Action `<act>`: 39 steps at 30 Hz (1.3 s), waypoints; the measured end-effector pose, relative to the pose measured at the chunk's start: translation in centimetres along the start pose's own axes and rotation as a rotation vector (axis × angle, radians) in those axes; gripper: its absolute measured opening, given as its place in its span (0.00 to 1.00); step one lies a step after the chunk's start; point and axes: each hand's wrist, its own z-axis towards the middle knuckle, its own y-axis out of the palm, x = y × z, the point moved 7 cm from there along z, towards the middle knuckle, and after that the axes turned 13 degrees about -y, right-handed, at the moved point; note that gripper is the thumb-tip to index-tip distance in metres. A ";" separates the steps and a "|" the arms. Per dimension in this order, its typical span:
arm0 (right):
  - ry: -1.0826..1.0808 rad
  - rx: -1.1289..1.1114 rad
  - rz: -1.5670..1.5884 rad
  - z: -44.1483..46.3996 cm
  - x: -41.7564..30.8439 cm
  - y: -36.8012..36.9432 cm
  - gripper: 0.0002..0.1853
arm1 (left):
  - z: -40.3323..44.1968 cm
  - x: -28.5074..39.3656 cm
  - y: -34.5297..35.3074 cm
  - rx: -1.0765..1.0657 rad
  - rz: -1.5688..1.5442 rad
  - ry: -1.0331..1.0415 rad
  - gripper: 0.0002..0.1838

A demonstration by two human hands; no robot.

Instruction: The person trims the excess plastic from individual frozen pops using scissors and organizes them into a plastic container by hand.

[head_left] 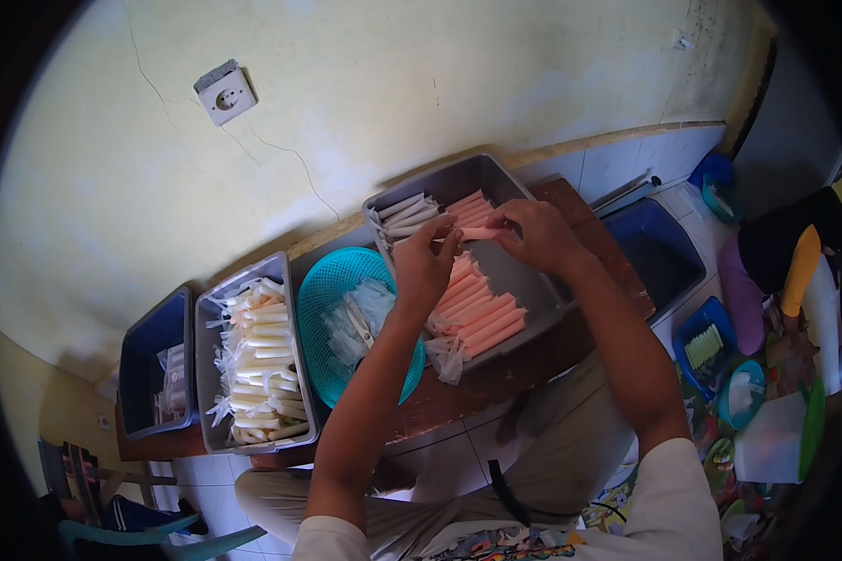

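Observation:
One pink stick in clear wrap point(478, 233) is held level between my two hands, above a grey tray point(533, 329). My left hand point(428, 259) pinches its left end, and my right hand point(535, 236) grips the right end. Beneath and around them in the tray lie rows of pink sticks point(492, 327), with more pink ones point(471, 208) and some greyish-white ones point(409, 215) at the back. Left of the tray, a turquoise basket point(315, 292) holds clear plastic bags point(344, 329) and scissors point(359, 321).
A grey bin of cream-coloured sticks point(269, 360) and a dark blue bin point(138, 374) stand on the brown bench point(571, 199) at the left. On the floor at right are a blue tub point(660, 248), small containers and another person's arm point(797, 323).

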 end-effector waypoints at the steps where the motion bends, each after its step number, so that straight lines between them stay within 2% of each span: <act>1: 0.011 -0.034 -0.021 -0.1 0.8 0.3 0.09 | 0.6 0.1 0.7 -0.001 0.142 0.096 0.13; 2: 0.021 -0.068 -0.042 -0.1 1.6 0.6 0.08 | 1.1 0.2 1.5 0.001 0.282 0.193 0.13; 8: 0.122 -0.135 -0.176 -0.4 5.2 2.4 0.06 | 3.5 -0.3 4.3 0.000 0.487 0.364 0.13; 15: 0.109 -0.174 -0.273 -0.5 8.6 5.8 0.06 | 4.9 -1.8 6.4 -0.038 0.779 0.359 0.13; 17: 0.219 -0.242 -0.266 -0.9 9.6 7.0 0.07 | 5.8 -3.2 7.2 -0.111 0.866 0.272 0.13; 21: 0.197 -0.267 -0.259 -1.3 11.0 8.6 0.06 | 6.1 -4.6 7.9 -0.109 0.872 0.318 0.15; 23: 0.151 -0.258 -0.334 -1.1 11.2 9.0 0.06 | 6.3 -5.4 8.7 -0.212 0.989 0.258 0.19; 26: 0.146 -0.297 -0.414 -1.3 11.6 10.1 0.07 | 6.1 -6.4 8.8 -0.163 0.856 0.330 0.21; 29: 0.108 -0.297 -0.469 -1.3 11.8 10.5 0.08 | 6.0 -6.5 8.6 -0.151 0.794 0.313 0.23; 35: 0.117 -0.296 -0.499 -1.6 12.2 11.1 0.10 | 6.2 -7.5 8.7 -0.215 0.849 0.192 0.28; 39: 0.126 -0.314 -0.513 -1.8 12.7 11.6 0.10 | 6.0 -8.5 9.2 -0.234 0.866 0.226 0.30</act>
